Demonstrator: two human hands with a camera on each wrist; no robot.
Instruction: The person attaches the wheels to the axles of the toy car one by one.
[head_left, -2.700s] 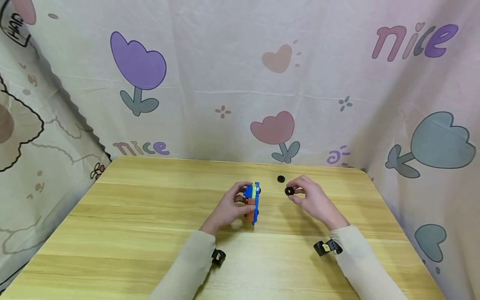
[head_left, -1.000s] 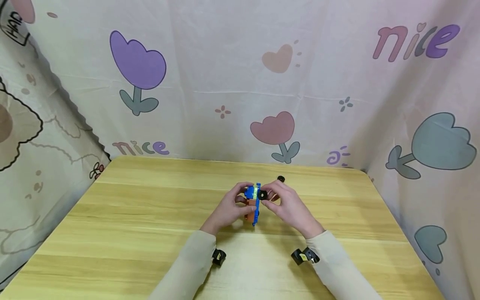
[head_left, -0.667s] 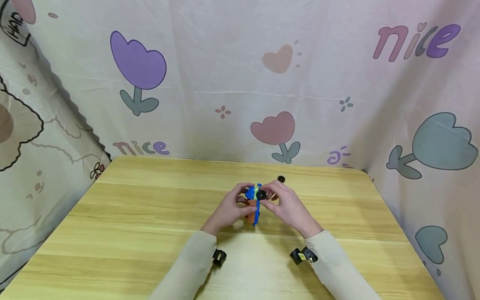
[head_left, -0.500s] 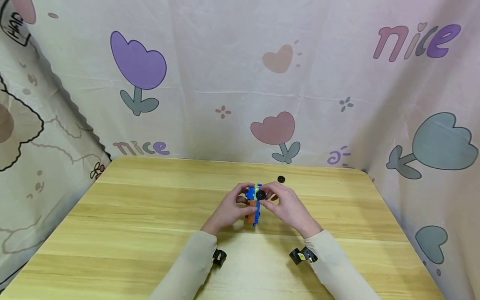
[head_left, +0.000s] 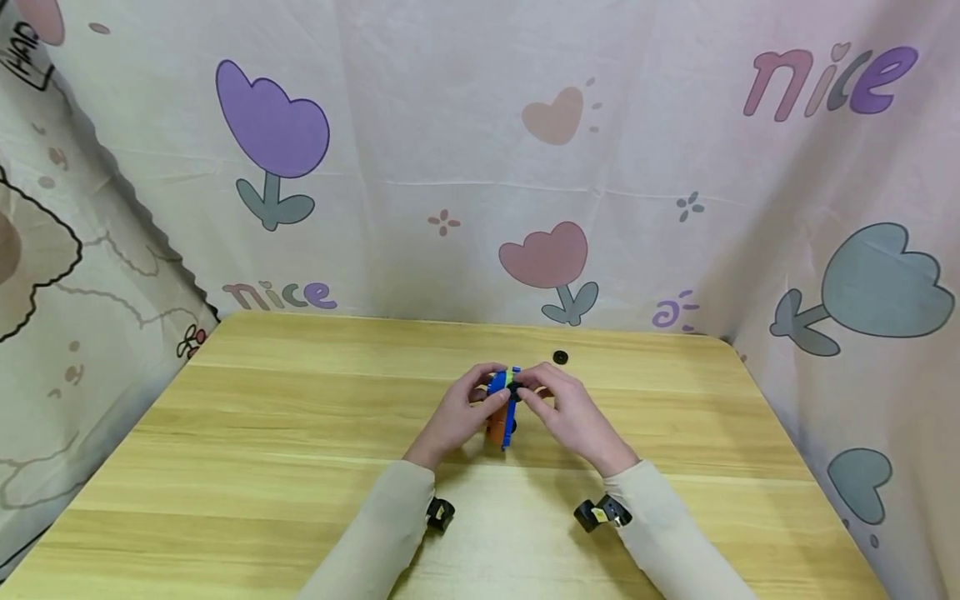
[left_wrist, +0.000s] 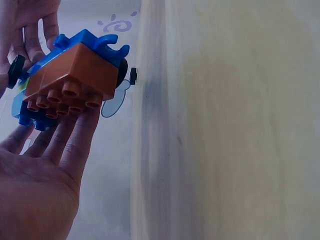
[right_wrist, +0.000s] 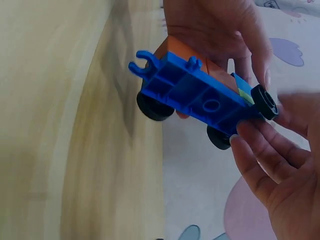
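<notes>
Blue-based toy car (right_wrist: 187,92), tilted, black wheels (right_wrist: 154,107)

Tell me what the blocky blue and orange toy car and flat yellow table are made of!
The car looks like hard, slightly shiny plastic: it has moulded studs and smooth edges. The table looks like satiny wood, since grain shows, though maybe printed laminate.

The word "nice" (head_left: 831,82) reads in multicoloured lowercase letters high on the right of the cloth backdrop (head_left: 435,108), and a smaller "nice" (head_left: 280,295) stands low on its left, just above the table edge (head_left: 420,321). On the left side cloth (head_left: 112,250), tilted black capitals (head_left: 22,48) seem to read "HAD", the last letter uncertain.
</notes>
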